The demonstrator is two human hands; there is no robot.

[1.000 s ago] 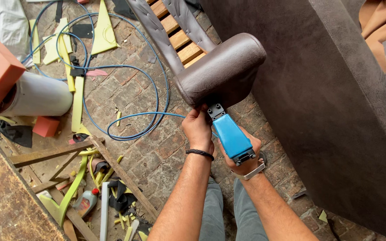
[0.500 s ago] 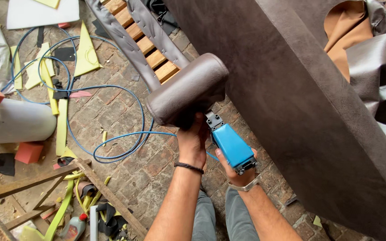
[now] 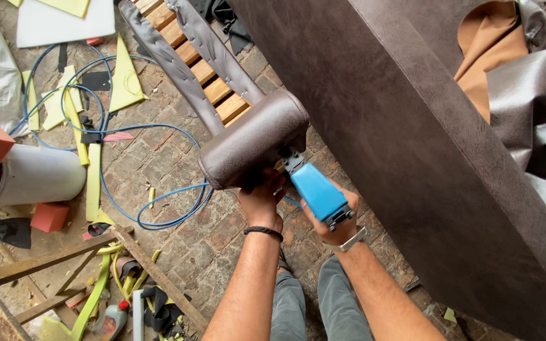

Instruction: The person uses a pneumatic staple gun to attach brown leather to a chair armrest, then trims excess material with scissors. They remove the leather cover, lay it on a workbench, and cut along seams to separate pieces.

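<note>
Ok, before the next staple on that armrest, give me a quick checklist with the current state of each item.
1. Left hand bracing the armrest from below: ok.
2. Right hand gripping the blue stapler: ok.
3. Stapler nose against the armrest end: ok.
4. Left fingers clear of the nose: cannot tell, they sit close.
5. Blue hose free of kinks: ok where visible.
6. Cover pulled smooth: ok on the visible side.

one blue staple gun (image 3: 317, 192), two hands, one blue hose (image 3: 121, 129), one bottle (image 3: 110, 321).
</note>
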